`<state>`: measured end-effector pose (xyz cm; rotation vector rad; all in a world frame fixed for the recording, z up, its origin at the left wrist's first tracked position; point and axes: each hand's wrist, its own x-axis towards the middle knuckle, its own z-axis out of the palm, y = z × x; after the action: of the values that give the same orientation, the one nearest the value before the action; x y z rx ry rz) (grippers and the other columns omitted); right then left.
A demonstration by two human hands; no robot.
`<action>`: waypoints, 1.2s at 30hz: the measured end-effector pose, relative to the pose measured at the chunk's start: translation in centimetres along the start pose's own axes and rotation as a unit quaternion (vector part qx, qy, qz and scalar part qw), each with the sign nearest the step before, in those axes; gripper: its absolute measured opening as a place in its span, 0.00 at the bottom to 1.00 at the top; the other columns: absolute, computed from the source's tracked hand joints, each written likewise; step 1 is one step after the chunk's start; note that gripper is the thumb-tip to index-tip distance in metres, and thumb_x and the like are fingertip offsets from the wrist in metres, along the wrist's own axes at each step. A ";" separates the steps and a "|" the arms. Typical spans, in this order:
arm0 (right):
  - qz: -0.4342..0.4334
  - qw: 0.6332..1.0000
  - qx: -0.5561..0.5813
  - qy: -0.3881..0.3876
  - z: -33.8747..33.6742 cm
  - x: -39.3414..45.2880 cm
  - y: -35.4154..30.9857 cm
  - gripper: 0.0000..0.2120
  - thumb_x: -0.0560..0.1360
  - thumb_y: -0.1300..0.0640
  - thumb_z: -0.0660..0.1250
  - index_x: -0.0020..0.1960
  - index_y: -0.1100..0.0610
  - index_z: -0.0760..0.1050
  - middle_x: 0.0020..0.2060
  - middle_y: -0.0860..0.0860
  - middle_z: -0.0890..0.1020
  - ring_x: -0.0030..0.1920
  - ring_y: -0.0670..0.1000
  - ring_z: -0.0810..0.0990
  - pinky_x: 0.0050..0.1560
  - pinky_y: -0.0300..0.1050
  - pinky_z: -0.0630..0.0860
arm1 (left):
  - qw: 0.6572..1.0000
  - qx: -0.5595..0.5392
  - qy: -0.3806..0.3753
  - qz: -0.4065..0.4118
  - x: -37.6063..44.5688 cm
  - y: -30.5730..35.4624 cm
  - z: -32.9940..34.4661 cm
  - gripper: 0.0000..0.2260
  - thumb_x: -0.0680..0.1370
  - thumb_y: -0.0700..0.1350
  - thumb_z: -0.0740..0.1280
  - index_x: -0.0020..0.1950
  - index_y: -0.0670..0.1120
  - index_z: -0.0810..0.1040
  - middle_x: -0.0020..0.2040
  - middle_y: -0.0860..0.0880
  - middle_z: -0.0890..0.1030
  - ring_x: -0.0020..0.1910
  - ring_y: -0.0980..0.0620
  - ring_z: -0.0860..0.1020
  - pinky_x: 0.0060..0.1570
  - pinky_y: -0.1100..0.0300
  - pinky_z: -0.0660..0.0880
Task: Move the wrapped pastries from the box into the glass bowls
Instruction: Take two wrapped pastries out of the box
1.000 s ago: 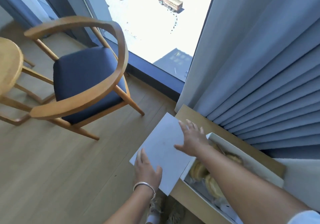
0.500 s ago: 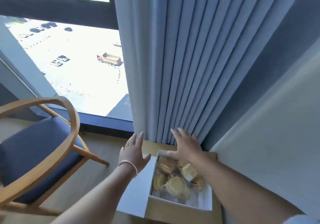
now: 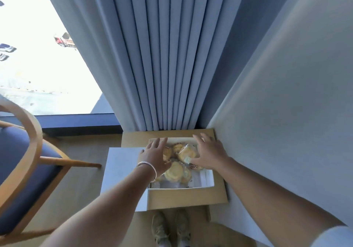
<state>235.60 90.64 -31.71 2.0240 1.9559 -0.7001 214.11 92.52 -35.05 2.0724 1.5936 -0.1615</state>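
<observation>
A white box stands open on a small wooden table. Several yellow pastries in clear wrappers lie inside it. My left hand, with a silver bracelet on the wrist, hovers over the box's left side, fingers spread. Over the right side, my right hand is spread too, palm down on or just above the pastries. Neither hand grips anything. The box lid lies flat to the left, hanging off the table. No glass bowls are in view.
Blue pleated curtains hang right behind the table, and a pale wall closes the right side. A wooden chair with a blue seat stands at the left. My shoes show on the wood floor below the table.
The view has tilted down and centred on the box. Both hands have moved from the box's far edge and lid to above the pastries.
</observation>
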 end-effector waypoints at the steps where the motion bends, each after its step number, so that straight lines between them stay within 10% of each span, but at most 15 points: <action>1: 0.001 1.000 -0.003 -0.006 1.0 0.3 0.3 0.46 0.70 0.37 0.68 0.79 0.50 0.50 0.78 0.53 0.54 0.76 0.56 0.57 0.72 0.57 0.59 | 1.000 0.000 -0.012 -0.001 0.3 0.0 1.2 0.42 0.72 0.60 0.69 0.78 0.55 0.48 0.79 0.51 0.56 0.76 0.48 0.57 0.70 0.46 0.64; 21: -0.035 0.995 -0.094 0.001 16.7 12.8 2.1 0.46 0.71 0.51 0.76 0.77 0.45 0.49 0.78 0.58 0.48 0.75 0.63 0.55 0.71 0.59 0.63 | 0.990 0.072 -0.110 -0.058 5.8 1.0 19.1 0.42 0.75 0.56 0.68 0.78 0.54 0.42 0.80 0.46 0.43 0.78 0.41 0.45 0.70 0.37 0.59; 36: -0.032 0.993 -0.107 0.035 3.5 6.2 -1.8 0.40 0.70 0.56 0.75 0.74 0.48 0.56 0.76 0.57 0.53 0.70 0.61 0.64 0.67 0.56 0.66 | 0.998 0.004 -0.034 -0.054 1.4 0.2 5.5 0.36 0.73 0.49 0.69 0.76 0.56 0.53 0.79 0.50 0.51 0.73 0.45 0.63 0.62 0.50 0.71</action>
<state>233.17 94.49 -37.51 1.8888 2.0461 -0.4154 215.92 91.16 -40.23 1.9663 1.6657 -0.2750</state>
